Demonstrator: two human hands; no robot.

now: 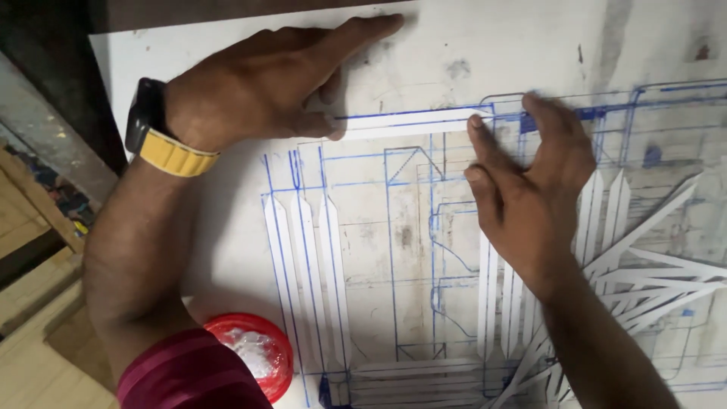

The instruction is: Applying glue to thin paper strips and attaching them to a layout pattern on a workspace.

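Observation:
A thin white strip lies horizontally on a white board covered with blue drawn lines. My left hand, with a yellow-strapped dark watch on its wrist, lies flat and presses the strip's left end with thumb and fingers. My right hand hovers at the strip's right end, index fingertip touching it, the other fingers spread. Several more white strips are laid upright along the blue lines below, and others fan out at the right.
A red lid or dish holding white paste sits near the board's lower left, partly behind my maroon sleeve. Wooden planks lie at the left, beyond the board's edge. A dark surface borders the top.

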